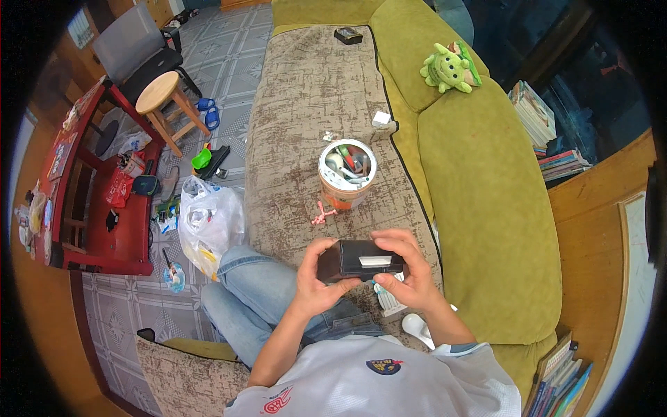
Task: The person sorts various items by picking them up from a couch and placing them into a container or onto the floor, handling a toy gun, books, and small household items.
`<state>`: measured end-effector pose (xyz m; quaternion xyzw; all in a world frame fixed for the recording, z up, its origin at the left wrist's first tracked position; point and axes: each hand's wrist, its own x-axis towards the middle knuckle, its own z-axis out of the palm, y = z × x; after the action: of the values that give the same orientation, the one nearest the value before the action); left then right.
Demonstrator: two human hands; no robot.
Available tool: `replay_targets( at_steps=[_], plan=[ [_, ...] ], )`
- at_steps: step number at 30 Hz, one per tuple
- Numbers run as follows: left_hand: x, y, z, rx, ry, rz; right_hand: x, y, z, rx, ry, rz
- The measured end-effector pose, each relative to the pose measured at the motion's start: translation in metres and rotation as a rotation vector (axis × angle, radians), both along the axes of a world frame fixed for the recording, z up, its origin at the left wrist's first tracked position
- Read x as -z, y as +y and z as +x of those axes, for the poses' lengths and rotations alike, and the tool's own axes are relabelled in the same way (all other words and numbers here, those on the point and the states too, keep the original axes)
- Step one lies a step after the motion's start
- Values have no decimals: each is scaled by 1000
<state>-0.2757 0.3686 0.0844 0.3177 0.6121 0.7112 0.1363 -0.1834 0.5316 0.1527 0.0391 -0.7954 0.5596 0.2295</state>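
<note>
A black box point(350, 259) with a pale rectangular patch on its near face is held up between my two hands, above the sofa seat. My left hand point(323, 276) grips its left end, thumb along the lower edge. At the right end, my right hand point(409, 271) has its fingers over the top and its thumb beneath. Partly hidden below that hand lies a white ribbed object point(390, 305). A white spoon-shaped object point(415, 326) rests by my right forearm. Beyond the box stands a round tub point(345, 195) filled with mixed small items, with a pink figure-like piece point(323, 213) beside it.
The sofa seat cover point(307, 88) also bears a small white box point(381, 119) and a black case point(348, 36). A green plush toy point(446, 70) leans on the backrest. At left are a plastic bag point(213, 221), a wooden stool point(159, 93) and a red table point(130, 229).
</note>
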Motion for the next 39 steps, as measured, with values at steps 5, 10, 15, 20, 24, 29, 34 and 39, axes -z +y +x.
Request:
replay_targets(
  at_steps=[5, 10, 15, 20, 24, 29, 34, 39],
  plan=[
    [-9, -1, -1, 31, -41, 97, -5, -5, -1, -4, 77, 140],
    [-9, 6, 0, 25, -54, 83, -12, 0, 3, 34, 98, 254],
    [-7, 6, -4, -34, 153, -13, -26, 9, 6, -31, -225, 135],
    [-30, 26, -1, 15, 431, -62, -35, 33, 29, -41, -231, 539],
    [-49, 52, 5, -49, 465, -33, -45, 72, 41, 97, -148, 573],
    [-28, 58, -7, 66, 346, -160, -74, 182, 40, 697, 85, 814],
    [28, 50, -1, 166, 402, -396, -87, 344, 24, 1142, 216, 944],
    [80, 25, 8, 89, 486, -553, -80, 465, 36, 1594, 215, 828]
  ],
)
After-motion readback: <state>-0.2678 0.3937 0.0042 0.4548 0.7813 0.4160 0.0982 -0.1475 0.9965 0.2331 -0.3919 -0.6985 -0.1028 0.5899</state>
